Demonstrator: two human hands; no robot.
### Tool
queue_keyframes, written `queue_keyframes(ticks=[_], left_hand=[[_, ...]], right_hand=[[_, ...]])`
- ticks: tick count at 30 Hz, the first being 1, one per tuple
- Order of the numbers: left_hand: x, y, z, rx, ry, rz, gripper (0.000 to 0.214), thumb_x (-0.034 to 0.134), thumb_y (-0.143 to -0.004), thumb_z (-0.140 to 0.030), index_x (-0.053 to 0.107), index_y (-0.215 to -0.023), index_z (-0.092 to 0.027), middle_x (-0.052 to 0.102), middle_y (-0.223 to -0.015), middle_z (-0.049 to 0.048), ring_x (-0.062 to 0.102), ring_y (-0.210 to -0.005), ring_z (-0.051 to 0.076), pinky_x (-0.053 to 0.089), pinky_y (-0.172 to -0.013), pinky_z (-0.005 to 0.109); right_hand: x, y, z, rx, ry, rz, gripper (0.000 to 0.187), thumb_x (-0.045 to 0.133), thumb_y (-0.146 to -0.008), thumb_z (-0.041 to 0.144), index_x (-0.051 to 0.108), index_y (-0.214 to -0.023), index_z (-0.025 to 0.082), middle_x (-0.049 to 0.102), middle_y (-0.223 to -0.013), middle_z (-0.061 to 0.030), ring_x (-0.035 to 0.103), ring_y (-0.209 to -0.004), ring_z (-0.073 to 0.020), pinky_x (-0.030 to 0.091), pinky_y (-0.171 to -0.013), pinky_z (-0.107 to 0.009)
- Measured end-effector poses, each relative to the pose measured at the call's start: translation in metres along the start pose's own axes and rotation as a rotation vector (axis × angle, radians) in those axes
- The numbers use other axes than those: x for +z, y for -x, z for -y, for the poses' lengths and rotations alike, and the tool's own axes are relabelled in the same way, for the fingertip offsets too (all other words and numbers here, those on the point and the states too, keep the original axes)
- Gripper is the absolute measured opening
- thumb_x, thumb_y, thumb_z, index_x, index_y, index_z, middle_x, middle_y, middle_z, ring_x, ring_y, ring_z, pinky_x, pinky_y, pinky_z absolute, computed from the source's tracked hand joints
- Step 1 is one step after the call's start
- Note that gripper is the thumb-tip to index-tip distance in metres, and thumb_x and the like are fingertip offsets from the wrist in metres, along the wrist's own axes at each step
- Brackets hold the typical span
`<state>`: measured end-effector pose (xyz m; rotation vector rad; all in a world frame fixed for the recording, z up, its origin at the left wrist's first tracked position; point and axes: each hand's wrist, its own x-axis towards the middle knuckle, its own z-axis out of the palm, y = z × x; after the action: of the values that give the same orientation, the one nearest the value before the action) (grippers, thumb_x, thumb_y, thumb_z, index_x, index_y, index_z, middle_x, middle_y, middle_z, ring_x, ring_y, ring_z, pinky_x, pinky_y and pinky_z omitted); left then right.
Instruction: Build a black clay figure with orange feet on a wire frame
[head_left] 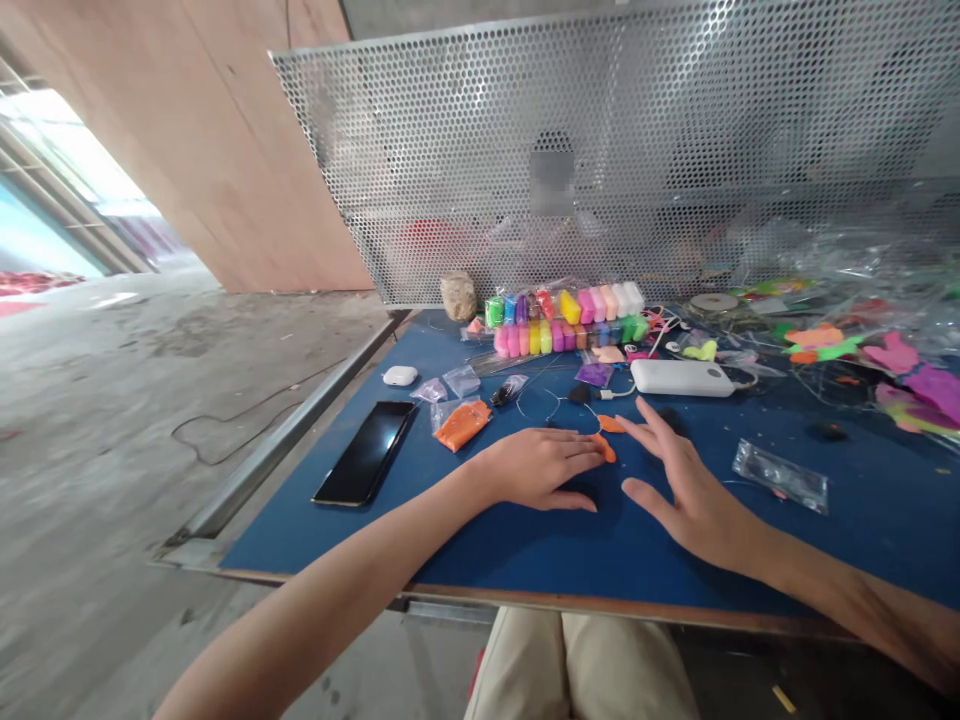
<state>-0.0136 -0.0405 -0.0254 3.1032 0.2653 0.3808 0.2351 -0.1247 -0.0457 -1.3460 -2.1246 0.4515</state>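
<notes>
My left hand [546,468] lies palm down on the blue tabletop [540,560], fingers stretched out and thumb apart. Its fingertips touch a flat orange piece of modelling clay [604,448]. A second small orange clay piece [610,424] lies just beyond, by the fingertips of my right hand [679,490]. That hand is spread, its thumb held away from the fingers; whether a fingertip touches the clay I cannot tell. A thin wire loop [538,404] lies behind the left hand. To the left sits a bag of orange clay [463,425].
A black phone [364,453] and a white earbud case [400,376] lie on the left. Coloured clay packs [564,322] line the back, before a perforated metal panel [465,150]. A white power bank [681,378], a clear packet [781,476] and colourful clay shapes [892,354] are on the right.
</notes>
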Motion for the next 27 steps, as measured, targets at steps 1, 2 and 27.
queue_keyframes(ticks=[1, 2, 27], left_hand=[[0.0, -0.001, 0.0, -0.004, -0.005, -0.001, 0.058, 0.049, -0.1, -0.052, 0.057, -0.138, -0.008, 0.063, -0.138, 0.0162, 0.06, -0.128, 0.027, 0.046, -0.114, 0.039], [0.001, -0.002, -0.001, -0.007, -0.018, -0.002, 0.056, 0.048, -0.101, -0.051, 0.058, -0.136, -0.009, 0.064, -0.137, 0.016, 0.063, -0.125, 0.027, 0.047, -0.112, 0.04], [0.015, -0.002, 0.01, -0.129, -0.011, 0.096, 0.063, 0.042, -0.101, -0.058, 0.047, -0.149, -0.018, 0.046, -0.156, 0.0102, 0.048, -0.141, 0.028, 0.045, -0.114, 0.038]], right_hand=[[0.003, 0.003, -0.003, -0.039, 0.072, 0.005, 0.093, 0.05, -0.099, 0.051, -0.014, -0.161, 0.023, 0.038, -0.161, -0.0167, 0.032, -0.15, -0.0345, 0.032, -0.117, -0.063], [0.006, 0.006, -0.007, -0.077, 0.129, 0.027, 0.098, 0.051, -0.098, 0.052, -0.019, -0.16, 0.019, 0.035, -0.162, -0.019, 0.03, -0.151, -0.0352, 0.03, -0.118, -0.064], [0.013, 0.001, -0.007, -0.281, 0.479, 0.142, 0.106, 0.047, -0.094, 0.066, -0.016, -0.16, 0.011, 0.03, -0.163, -0.0239, 0.03, -0.148, -0.0376, 0.026, -0.112, -0.062]])
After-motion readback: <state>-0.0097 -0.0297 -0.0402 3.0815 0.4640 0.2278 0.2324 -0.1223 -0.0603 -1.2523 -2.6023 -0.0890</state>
